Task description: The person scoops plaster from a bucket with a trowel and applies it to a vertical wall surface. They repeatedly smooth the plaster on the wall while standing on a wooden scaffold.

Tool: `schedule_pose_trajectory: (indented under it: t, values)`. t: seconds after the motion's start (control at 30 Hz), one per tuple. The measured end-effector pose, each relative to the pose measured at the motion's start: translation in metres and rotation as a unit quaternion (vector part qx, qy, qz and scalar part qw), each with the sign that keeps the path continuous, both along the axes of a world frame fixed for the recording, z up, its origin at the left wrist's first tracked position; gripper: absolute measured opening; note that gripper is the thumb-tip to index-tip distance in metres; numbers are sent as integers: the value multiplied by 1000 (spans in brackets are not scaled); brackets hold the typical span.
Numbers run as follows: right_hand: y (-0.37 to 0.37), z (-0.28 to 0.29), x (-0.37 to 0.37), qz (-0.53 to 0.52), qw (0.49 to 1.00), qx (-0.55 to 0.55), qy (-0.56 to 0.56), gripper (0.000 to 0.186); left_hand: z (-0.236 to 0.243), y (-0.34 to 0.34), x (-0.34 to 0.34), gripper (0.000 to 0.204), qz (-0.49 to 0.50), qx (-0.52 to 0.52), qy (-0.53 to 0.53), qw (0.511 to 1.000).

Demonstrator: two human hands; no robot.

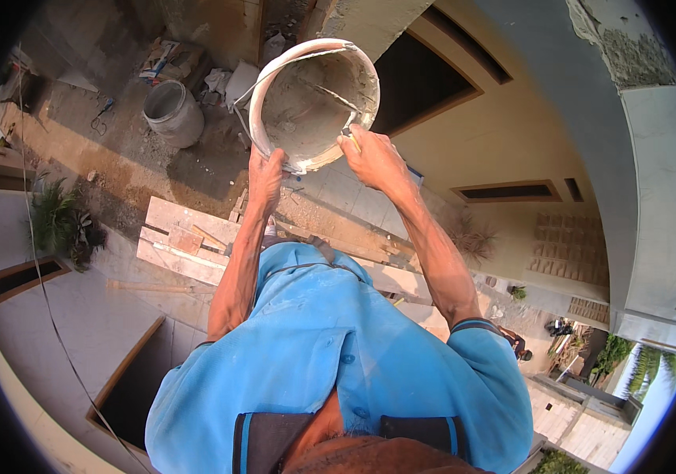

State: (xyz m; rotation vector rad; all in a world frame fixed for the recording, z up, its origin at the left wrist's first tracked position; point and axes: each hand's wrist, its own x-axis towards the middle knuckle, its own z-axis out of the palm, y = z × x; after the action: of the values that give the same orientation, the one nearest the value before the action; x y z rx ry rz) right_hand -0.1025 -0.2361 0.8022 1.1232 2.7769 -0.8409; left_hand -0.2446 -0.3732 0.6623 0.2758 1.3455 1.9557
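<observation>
A pale bucket (257, 118), coated with grey plaster or cement, is tilted so that its mouth faces me. Its rim is in the grip of my left hand (265, 180), thumb over the edge. My right hand (373, 160) is closed round the handle of what looks like a trowel (336, 97). The thin blade shows nearly edge-on inside the bucket, smeared grey. Wet grey mix (302, 118) coats the inner wall and bottom. A wire handle (243, 118) hangs at the bucket's left side.
I am high above the ground, with planks (184, 237) below me. A larger bucket (173, 114) stands on the dirt at far left. A cable (41, 288) runs down the left side. A wall with rough fresh plaster (634, 51) rises at far right. A person (518, 344) is below right.
</observation>
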Motion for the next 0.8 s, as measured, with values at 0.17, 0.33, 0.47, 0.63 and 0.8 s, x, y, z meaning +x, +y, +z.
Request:
schedule_pose_trajectory:
  t: [0.17, 0.33, 0.47, 0.63, 0.8]
  values:
    - [-7, 29, -2, 56, 993, -72, -69, 39, 2, -5, -7, 57, -21, -5, 5, 1000]
    - [-11, 28, -13, -2, 999, 50, -4, 38, 3, 0, -7, 57, -22, -12, 11, 1000]
    - [-19, 24, -1, 89, 993, 38, -75, 33, 3, -4, -10, 52, -24, -25, 9, 999]
    - [-20, 50, -17, 58, 980, 188, 42, 34, 12, -4, -9, 48, -42, -45, 27, 998]
    - [-41, 1, -17, 131, 962, 238, 37, 43, 29, -7, -18, 44, -65, -89, 71, 991]
